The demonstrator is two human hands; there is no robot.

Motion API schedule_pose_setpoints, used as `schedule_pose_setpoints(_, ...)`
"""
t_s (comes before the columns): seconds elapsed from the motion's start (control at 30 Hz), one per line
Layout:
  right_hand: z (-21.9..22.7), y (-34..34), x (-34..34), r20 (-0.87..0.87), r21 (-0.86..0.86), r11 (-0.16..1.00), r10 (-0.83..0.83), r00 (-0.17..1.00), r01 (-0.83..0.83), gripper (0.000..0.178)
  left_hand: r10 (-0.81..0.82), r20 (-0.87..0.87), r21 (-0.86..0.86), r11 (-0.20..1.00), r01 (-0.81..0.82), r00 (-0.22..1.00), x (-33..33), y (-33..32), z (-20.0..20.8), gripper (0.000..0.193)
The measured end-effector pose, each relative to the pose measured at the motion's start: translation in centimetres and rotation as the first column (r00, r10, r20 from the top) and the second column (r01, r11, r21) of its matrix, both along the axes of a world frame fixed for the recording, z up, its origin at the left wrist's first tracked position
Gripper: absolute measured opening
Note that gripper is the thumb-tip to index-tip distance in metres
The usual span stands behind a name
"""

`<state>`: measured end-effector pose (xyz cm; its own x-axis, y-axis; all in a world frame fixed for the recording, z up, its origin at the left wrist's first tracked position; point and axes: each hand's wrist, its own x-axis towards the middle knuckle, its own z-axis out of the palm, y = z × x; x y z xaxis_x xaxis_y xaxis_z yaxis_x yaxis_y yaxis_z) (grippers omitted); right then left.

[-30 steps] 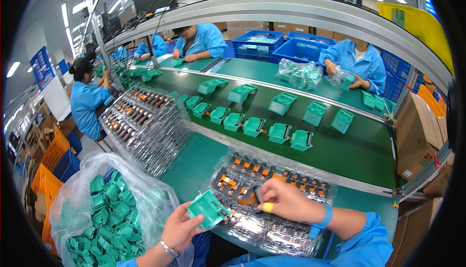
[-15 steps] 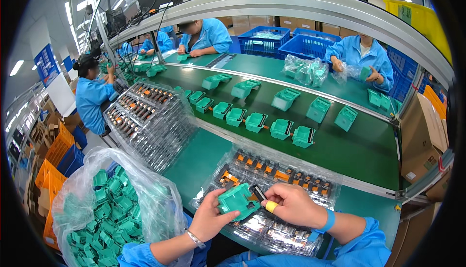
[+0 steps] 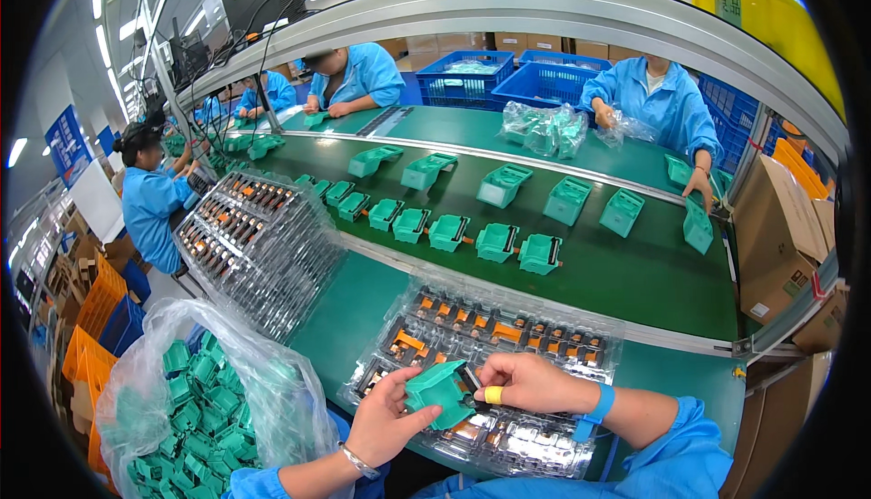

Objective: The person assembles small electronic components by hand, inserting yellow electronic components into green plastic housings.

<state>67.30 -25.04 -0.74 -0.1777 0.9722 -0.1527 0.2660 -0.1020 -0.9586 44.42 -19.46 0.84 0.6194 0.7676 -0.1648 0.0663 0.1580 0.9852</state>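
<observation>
My left hand (image 3: 388,415) is closed around a green plastic housing (image 3: 437,394), tilted above the work surface. With thumb and finger, my right hand (image 3: 531,383) pinches a small black part (image 3: 469,377) against the housing's right edge. A yellow wrap covers one of its fingers, and a blue band circles the wrist. Under both hands lies a clear blister tray (image 3: 606,328) holding several black and orange parts. To the left, a clear plastic bag (image 3: 304,376) is full of loose green housings (image 3: 213,408).
Beyond the tray, a dark green conveyor (image 3: 626,272) carries rows of green housings (image 3: 496,240). Stacked blister trays (image 3: 263,245) stand at left. An aluminium beam (image 3: 508,11) crosses overhead. Across the line, a co-worker's hand (image 3: 699,186) touches a housing on the belt. Cardboard boxes (image 3: 780,236) are at right.
The black part now sits closer against the housing in my hands. Opposite, the co-worker at right has set another green housing on the belt. The whole view has shifted slightly.
</observation>
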Motion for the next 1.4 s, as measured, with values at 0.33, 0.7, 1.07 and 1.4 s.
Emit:
schedule_pose_setpoints(0.33, 1.4, -1.3, 0.0, -0.037, -0.047, 0.999, -0.015, 0.999, 0.014, 0.021, -0.050, 0.020, 0.038, 0.998, 0.049, 0.999, 1.3, -1.5, 1.4, 0.055)
schedule_pose_setpoints(0.7, 0.7, -0.3, 3.2, 0.079, 0.268, 0.933, -0.271, 0.959, 0.242, 0.019, 0.099, 0.257, -0.131, 0.989, -0.067, 0.961, 0.7, -1.8, 0.8, 0.055)
schedule_pose_setpoints(1.07, -8.4, 4.2, 21.9, 0.018, -0.010, 0.542, -0.840, 0.542, 0.840, 0.013, 0.484, -0.228, 0.417, 0.833, -0.365, 0.845, -16.4, -0.4, 3.4, 0.021)
schedule_pose_setpoints(1.4, -7.8, 4.1, 21.3, 0.230, 0.220, 0.505, -0.858, 0.459, 0.835, 0.017, 0.845, -0.424, 0.776, 0.525, -0.349, 0.328, -39.0, 12.4, -1.3, 0.031)
